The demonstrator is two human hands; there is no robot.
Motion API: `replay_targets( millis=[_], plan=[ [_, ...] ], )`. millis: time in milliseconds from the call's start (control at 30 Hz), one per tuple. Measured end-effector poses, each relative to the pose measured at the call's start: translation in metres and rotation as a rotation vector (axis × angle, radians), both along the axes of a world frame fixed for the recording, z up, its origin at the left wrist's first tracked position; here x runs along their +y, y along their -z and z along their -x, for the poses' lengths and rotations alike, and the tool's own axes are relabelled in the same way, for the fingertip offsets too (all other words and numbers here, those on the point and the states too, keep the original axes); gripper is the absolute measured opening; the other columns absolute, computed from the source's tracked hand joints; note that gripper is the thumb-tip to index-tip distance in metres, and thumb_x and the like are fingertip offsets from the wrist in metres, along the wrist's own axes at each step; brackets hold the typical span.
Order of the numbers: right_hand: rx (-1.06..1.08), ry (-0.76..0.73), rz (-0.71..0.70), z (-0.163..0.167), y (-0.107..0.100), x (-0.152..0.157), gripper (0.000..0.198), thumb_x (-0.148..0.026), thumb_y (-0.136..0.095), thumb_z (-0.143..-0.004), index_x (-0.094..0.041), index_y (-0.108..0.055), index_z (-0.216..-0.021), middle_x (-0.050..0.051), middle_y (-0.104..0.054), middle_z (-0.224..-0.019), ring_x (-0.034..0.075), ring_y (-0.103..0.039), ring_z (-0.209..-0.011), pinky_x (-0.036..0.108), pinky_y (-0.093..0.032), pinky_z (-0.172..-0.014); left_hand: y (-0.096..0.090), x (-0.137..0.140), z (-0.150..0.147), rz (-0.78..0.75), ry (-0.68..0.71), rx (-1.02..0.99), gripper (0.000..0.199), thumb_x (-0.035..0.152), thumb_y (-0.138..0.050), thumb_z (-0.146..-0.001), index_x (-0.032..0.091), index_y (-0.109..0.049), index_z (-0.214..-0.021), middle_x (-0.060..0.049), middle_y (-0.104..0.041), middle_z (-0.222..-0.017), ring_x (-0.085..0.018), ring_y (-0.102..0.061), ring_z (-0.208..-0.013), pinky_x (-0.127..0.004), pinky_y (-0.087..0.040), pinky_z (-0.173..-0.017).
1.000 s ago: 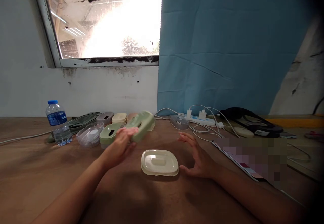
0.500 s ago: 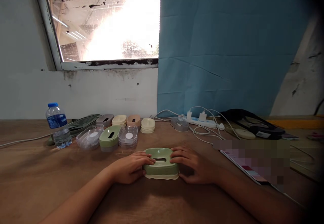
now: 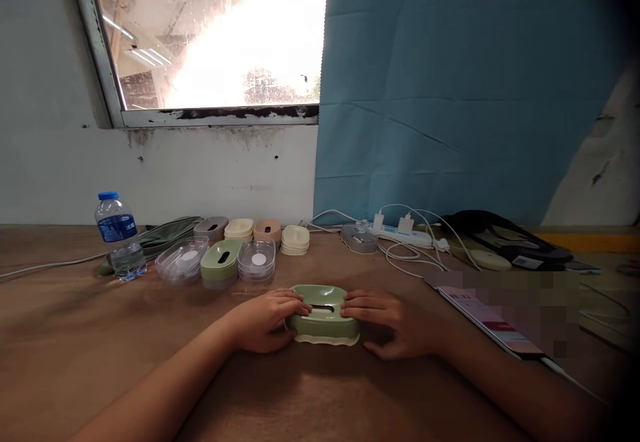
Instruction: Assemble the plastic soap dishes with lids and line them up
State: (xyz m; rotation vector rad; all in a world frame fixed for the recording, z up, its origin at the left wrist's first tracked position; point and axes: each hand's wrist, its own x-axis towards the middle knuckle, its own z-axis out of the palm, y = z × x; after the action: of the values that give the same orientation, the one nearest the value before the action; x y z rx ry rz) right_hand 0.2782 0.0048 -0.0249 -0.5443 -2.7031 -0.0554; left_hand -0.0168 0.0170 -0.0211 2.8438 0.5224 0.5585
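Note:
A green oval soap dish (image 3: 320, 326) with a dark slot in its top sits on the table in front of me. A cream wavy-edged base shows beneath it. My left hand (image 3: 267, 321) holds the left end, fingers bent over the top rim near the slot and thumb low at the side. My right hand (image 3: 393, 324) holds the right end with its fingers on the rim. Its thumb points toward the base, slightly apart from it. My fingers cover both ends of the dish.
Behind stand a green slotted dish (image 3: 219, 263), clear plastic trays (image 3: 257, 261), cream trays (image 3: 295, 239) and a grey box (image 3: 359, 239). A water bottle (image 3: 120, 237) is at left. Right are a power strip (image 3: 400, 234) with cables, a black bag (image 3: 500, 239) and a lit tablet (image 3: 485, 315).
The whole view has shifted slightly, so things appear a little higher and further right. Both hands stay at the soap dish; the right thumb is slightly further from its base.

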Motion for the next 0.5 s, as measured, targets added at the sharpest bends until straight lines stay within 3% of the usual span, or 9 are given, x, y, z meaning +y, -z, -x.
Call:
replay_targets(
  millis=[500],
  plan=[
    [-0.003,-0.127,-0.197,0.0063,-0.0046,-0.0043,0.046,-0.013,-0.054,-0.076,-0.015,-0.049,-0.121,0.009,-0.066,-0.104,0.019,-0.058,-0.101,0.035,-0.044,-0.090,-0.0083,-0.0011,0.0033,0.002,0.050,0.099,0.040,0.020,-0.054,-0.078,0.018,-0.050,-0.117,-0.009,-0.059,-0.118,-0.022,-0.050,-0.114,-0.038,-0.036,-0.101]
  ],
)
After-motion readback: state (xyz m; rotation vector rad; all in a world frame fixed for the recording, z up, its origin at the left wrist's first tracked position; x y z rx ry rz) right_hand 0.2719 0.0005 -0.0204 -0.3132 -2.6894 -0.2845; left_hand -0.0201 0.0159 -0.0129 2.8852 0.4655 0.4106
